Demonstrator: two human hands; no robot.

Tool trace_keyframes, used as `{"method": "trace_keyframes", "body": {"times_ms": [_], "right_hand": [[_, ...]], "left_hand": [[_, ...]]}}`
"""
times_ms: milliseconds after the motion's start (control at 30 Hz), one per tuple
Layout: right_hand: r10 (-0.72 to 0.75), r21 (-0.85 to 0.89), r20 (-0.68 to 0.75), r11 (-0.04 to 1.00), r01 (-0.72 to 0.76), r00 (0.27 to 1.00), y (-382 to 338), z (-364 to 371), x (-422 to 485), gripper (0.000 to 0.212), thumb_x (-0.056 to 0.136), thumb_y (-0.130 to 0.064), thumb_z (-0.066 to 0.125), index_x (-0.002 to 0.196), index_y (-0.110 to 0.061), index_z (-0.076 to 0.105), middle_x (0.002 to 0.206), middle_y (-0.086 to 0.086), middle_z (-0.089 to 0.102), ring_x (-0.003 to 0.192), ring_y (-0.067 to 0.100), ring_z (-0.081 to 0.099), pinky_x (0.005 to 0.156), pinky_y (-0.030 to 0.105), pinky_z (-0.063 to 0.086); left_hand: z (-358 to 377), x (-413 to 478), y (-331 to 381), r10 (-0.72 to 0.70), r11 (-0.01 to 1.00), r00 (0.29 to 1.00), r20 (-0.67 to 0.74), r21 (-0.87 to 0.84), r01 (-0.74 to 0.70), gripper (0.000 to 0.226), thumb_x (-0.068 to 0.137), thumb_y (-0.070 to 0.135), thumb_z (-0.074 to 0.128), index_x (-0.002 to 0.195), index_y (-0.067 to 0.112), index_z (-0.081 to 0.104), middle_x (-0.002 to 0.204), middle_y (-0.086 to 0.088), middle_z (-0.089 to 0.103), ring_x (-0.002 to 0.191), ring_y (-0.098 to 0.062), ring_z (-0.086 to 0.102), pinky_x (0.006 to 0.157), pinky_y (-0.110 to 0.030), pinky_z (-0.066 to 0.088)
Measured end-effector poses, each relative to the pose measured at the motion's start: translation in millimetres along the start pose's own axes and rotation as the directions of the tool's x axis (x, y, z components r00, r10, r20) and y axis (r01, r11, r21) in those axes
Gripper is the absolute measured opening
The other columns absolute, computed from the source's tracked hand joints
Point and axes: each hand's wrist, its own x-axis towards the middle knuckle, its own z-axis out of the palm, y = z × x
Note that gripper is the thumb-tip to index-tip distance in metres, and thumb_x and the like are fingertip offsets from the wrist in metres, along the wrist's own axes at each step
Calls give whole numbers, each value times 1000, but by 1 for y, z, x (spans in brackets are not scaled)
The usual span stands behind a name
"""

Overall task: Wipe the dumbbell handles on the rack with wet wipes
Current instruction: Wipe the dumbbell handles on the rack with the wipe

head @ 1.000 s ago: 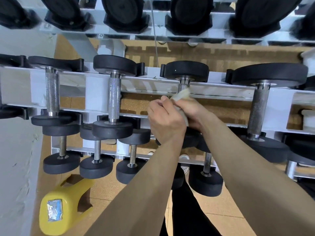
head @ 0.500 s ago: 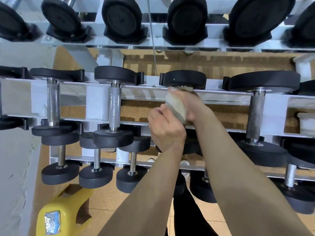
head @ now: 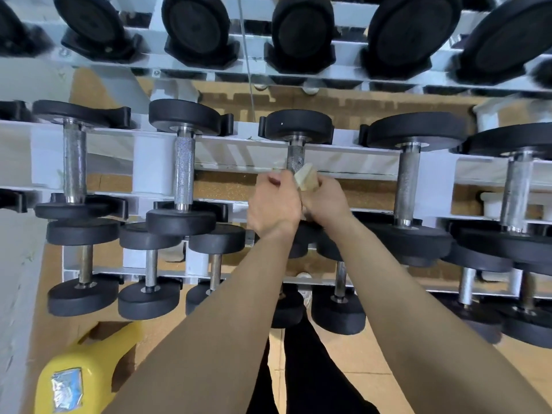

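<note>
Beige wipe low on handle; left hand and right hand grip it.

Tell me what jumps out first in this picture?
At the centre, the left hand and right hand close on one dumbbell handle, the right holding a pale wipe against it. Rows of black dumbbells fill the white rack all around. A yellow plastic object sits at bottom left.

Yellow plastic thing at your btm left w/ a shiny blue-silver label on its side, tan cork-look floor under you, seams showing, pale wall down your left, thin cord hanging top centre.
</note>
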Motion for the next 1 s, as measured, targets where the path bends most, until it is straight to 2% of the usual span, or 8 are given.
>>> {"method": "trace_keyframes", "body": {"times_ms": [167, 267, 400, 567, 733, 833, 933, 1000], "right_hand": [[23, 257, -36, 966, -13, 999, -1, -22, -27, 43, 84, -13, 80, 121, -21, 59, 105, -5, 67, 94, 6, 65, 69, 25, 54], [-50, 291, -11, 955, 51, 999, -1, -26, -34, 36, 87, -12, 77, 119, -21, 64, 106, -2, 72, 93, 8, 68, 69, 22, 53], [-85, 380, 93, 924, 43, 992, -4, -28, -39, 21, 93, -12, 66, 110, -25, 71, 105, 1, 74, 101, 20, 71, 80, 33, 56], [-80, 557, 98, 831, 12, 992, -6, -36, -45, 26, 97, -18, 46, 79, -12, 63, 77, 0, 67, 73, 7, 65, 72, 29, 48], [-221, 745, 386, 647, -162, 895, -5, -51, -43, 44, 92, -27, 43, 132, -14, 56, 112, 2, 65, 99, 18, 62, 84, 38, 50], [-266, 712, 429, 687, -142, 863, -6, -57, -46, 39, 89, -21, 50, 125, -10, 58, 109, 5, 65, 100, 20, 63, 85, 35, 51], [-203, 674, 319, 736, -71, 926, 0, -62, -41, 6, 86, -14, 61, 85, -16, 66, 93, -1, 70, 90, 18, 69, 82, 35, 55], [-118, 687, 233, 722, -78, 965, 3, -62, -36, 6, 90, -14, 65, 86, -18, 66, 87, -1, 72, 79, 17, 69, 69, 31, 54]], "left_hand": [[-14, -2, -11, 127, 974, 975, 181, -208, -88, 11, 93, 34, 58, 96, 24, 62, 91, 9, 61, 82, -4, 55, 71, -23, 37], [-16, 0, -27, 266, 954, 932, 246, -202, -219, 22, 87, 43, 69, 106, 32, 63, 103, 4, 61, 94, -10, 58, 82, -23, 45], [-16, 0, -28, 344, 931, 914, 214, -206, -302, 12, 91, 38, 68, 84, 28, 67, 89, 5, 69, 87, -17, 64, 78, -35, 52], [-39, -3, -1, 301, 910, 905, 299, -374, -179, 12, 85, 23, 60, 75, 19, 54, 74, 0, 53, 72, -14, 50, 74, -33, 42], [-62, -4, 24, 319, 815, 738, 595, -569, 106, 18, 74, 22, 51, 85, 11, 61, 79, -5, 62, 76, -23, 63, 76, -33, 54], [-59, 5, 27, 223, 877, 819, 529, -475, 68, 38, 79, 35, 60, 103, 6, 67, 96, -12, 68, 98, -39, 67, 92, -50, 53], [-52, 18, 26, 284, 900, 888, 363, -421, -115, 10, 92, 26, 61, 83, 22, 62, 81, 1, 65, 81, -19, 64, 77, -38, 49], [-45, 29, 17, 300, 915, 906, 298, -360, -184, 15, 93, 27, 64, 79, 26, 59, 78, 2, 62, 74, -14, 60, 73, -35, 50]]}}
